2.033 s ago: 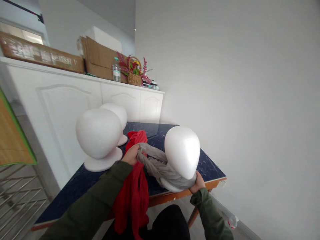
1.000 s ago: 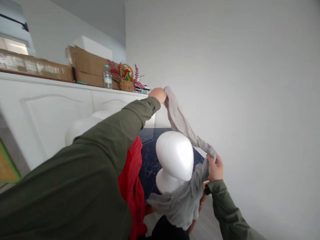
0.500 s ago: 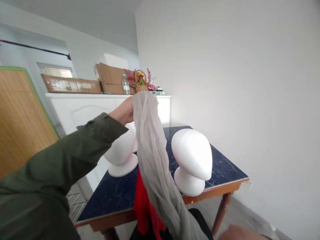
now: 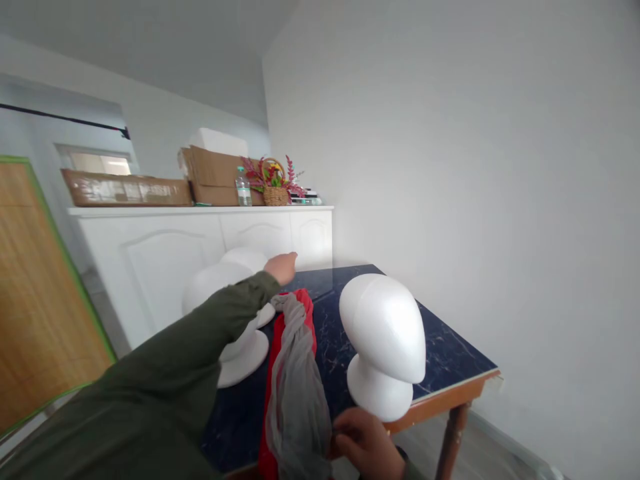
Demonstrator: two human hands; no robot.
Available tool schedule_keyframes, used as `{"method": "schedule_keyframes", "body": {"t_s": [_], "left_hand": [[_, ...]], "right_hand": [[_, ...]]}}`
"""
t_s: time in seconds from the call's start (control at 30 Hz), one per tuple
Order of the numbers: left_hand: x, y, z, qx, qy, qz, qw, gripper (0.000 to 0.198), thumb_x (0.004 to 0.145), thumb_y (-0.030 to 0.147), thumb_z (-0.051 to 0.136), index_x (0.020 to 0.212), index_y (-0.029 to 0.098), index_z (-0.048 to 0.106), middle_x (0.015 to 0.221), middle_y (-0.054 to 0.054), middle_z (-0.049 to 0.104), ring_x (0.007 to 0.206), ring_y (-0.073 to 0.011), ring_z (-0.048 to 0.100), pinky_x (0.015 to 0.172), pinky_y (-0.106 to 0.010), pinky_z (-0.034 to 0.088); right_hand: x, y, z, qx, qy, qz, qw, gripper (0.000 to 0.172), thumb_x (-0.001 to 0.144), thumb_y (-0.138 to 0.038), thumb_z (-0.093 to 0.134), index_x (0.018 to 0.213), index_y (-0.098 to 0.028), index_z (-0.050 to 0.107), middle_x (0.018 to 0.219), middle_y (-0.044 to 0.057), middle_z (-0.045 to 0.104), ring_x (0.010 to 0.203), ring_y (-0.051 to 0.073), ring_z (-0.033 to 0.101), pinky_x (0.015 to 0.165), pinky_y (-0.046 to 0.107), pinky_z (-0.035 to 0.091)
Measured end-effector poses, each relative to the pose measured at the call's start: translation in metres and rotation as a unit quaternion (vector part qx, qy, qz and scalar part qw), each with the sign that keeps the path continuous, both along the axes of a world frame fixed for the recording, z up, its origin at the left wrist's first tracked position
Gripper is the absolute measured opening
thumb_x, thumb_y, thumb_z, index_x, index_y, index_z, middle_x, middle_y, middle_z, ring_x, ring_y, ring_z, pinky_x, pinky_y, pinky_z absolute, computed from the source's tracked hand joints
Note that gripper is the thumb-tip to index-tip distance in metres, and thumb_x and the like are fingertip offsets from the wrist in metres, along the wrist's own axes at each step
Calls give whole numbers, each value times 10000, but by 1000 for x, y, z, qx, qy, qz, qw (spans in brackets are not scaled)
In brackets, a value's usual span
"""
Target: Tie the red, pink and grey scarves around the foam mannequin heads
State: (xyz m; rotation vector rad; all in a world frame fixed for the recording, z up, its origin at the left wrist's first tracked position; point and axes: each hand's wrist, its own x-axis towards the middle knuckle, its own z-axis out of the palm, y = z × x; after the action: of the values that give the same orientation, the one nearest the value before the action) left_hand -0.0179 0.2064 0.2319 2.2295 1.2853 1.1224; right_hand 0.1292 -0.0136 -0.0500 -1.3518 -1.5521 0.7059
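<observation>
A grey scarf (image 4: 299,380) of thin, sheer cloth lies lengthwise on top of a red scarf (image 4: 306,308) on the dark blue marbled table. My right hand (image 4: 367,443) is closed on the grey scarf's right edge at the near end. Above the far end of both scarves is my left hand (image 4: 281,268), apart from the cloth; its fingers are mostly hidden behind the back of the hand. A white foam head (image 4: 383,333) stands right of the scarves. Two more, a nearer foam head (image 4: 245,360) and a farther foam head (image 4: 245,257), are partly covered by my left arm.
The table (image 4: 445,350) has a brown wooden edge and legs. Behind it, a white cabinet (image 4: 165,247) carries cardboard boxes (image 4: 215,175), a water bottle (image 4: 243,187) and a flower basket (image 4: 275,195). A wooden panel (image 4: 40,287) stands at left, a plain wall at right.
The grey scarf, held up by my left hand before, now lies over the red one. My left hand has come down and off it. My right hand has moved in to the near end.
</observation>
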Motion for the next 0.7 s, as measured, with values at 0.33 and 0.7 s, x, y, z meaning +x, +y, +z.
{"method": "schedule_keyframes", "body": {"t_s": [0.33, 0.7], "left_hand": [[25, -129, -198, -135, 24, -279, 950, 730, 683, 341, 637, 1335, 190, 347, 1400, -144, 351, 1285, -293, 329, 1077, -442, 229], [37, -167, -166, -87, -197, -227, 950, 1002, 476, 310, 795, 1334, 231, 282, 1394, -106, 339, 1277, -349, 292, 1084, -460, 234]], "right_hand": [[99, -1, 22, 111, 126, -298, 940, 327, 592, -289, 648, 908, -207, 624, 953, 61, 639, 1077, 270, 484, 989, 397, 318], [44, -21, 55, 137, 138, -207, 959, 252, 706, -205, 530, 924, -198, 656, 992, 42, 652, 1045, 250, 518, 980, 387, 341]]}}
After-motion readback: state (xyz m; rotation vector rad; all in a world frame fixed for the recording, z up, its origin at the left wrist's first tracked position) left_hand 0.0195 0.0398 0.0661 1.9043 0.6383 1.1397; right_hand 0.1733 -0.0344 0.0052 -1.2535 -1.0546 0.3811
